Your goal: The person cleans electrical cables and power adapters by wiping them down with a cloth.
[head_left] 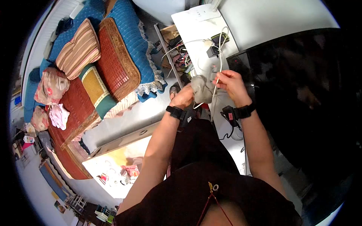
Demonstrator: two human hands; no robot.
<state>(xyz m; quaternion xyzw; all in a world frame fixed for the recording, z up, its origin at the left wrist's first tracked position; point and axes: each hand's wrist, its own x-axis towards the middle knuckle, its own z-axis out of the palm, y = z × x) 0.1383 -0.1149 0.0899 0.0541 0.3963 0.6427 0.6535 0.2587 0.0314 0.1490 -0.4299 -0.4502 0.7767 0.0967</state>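
Note:
My left hand point(182, 96) is closed around a crumpled grey cloth point(202, 89) over the edge of a white cabinet top point(196, 28). To its right, my right hand point(232, 84) pinches a white cable point(221, 56) between thumb and fingers. The cable loops up toward a dark box-shaped device point(214, 49) lying on the cabinet top. Beside the left hand, an open drawer point(168, 47) holds a tangle of cords and small items. Both wrists wear black straps.
A large black television screen point(298, 98) stands close on the right. A black adapter point(228, 113) lies near my right wrist. On the left are a sofa with a blue cover point(130, 41) and a striped cushion point(81, 49). A low table point(113, 162) carries small items.

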